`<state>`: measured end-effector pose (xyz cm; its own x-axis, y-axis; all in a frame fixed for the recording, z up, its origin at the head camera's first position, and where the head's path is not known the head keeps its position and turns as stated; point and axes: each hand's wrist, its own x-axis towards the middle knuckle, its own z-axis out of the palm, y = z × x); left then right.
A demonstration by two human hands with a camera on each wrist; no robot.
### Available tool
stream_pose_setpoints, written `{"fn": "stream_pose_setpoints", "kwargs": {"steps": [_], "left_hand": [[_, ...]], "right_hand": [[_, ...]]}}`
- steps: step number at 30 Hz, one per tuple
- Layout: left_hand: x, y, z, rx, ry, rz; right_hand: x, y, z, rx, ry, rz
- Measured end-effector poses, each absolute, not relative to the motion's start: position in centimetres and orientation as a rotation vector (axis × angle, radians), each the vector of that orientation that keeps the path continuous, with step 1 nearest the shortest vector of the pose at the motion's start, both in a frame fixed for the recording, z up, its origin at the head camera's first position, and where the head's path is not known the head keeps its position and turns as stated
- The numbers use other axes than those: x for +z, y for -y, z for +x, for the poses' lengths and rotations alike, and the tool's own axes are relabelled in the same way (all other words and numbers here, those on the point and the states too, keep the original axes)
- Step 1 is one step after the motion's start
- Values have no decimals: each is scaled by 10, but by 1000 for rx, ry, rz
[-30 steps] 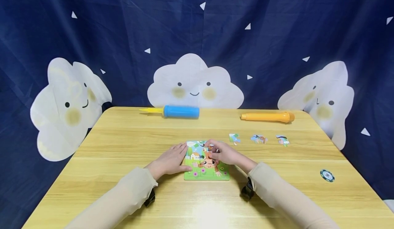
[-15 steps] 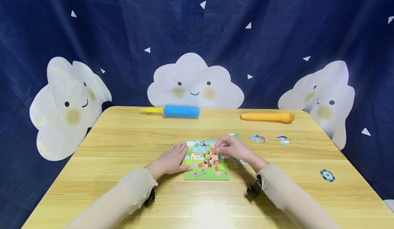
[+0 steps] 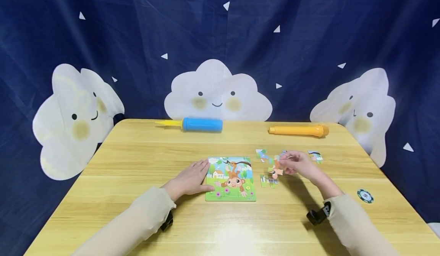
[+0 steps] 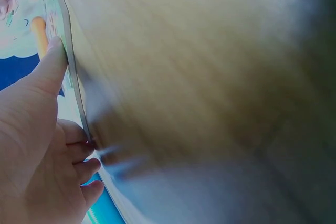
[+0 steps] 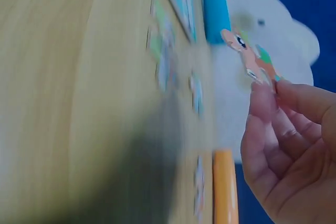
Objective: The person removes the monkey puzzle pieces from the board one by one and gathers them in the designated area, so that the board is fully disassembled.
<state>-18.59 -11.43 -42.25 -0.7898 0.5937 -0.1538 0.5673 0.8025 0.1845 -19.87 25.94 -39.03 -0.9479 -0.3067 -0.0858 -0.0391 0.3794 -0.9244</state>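
A square jigsaw puzzle board with a hanging monkey picture lies on the wooden table. My left hand lies flat at its left side, with the thumb over the lower left edge; in the left wrist view the left hand rests along the board's rim. To the right of the board, my right hand pinches a puzzle piece between thumb and fingers. The right wrist view shows this puzzle piece, with an eye and a peach ear, held up off the table by the right hand.
Loose pieces lie right of the board: a sky piece, a branch piece, and white-fence pieces under the held one. Another is mostly behind the right hand. Farther back are a blue hand pump and an orange microphone; a poker chip lies right.
My right hand has lifted away from the board and moved right, carrying the puzzle piece over the loose pieces. The board's monkey picture is now uncovered. My left hand has stayed in place.
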Motion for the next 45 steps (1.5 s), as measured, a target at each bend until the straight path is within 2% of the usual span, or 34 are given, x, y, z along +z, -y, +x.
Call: {"fn": "stream_pose_setpoints", "kwargs": {"steps": [8,15,38,45], "left_hand": [[-424,115,-186,161,-2790,914],[-425,115,-187,163,-2796,915],[-423,113,-187,151,-2794,903],[-422,113,-186,159,-2792,900]], "right_hand": [[-402,-304,-191,-1515,-2421,-209],[-413,-322,-191,-1417,-2460,-131],[-419,-326,-194,-1230,-2566,-73],[-410,-318,-198,-1245,-2597,-149]]}}
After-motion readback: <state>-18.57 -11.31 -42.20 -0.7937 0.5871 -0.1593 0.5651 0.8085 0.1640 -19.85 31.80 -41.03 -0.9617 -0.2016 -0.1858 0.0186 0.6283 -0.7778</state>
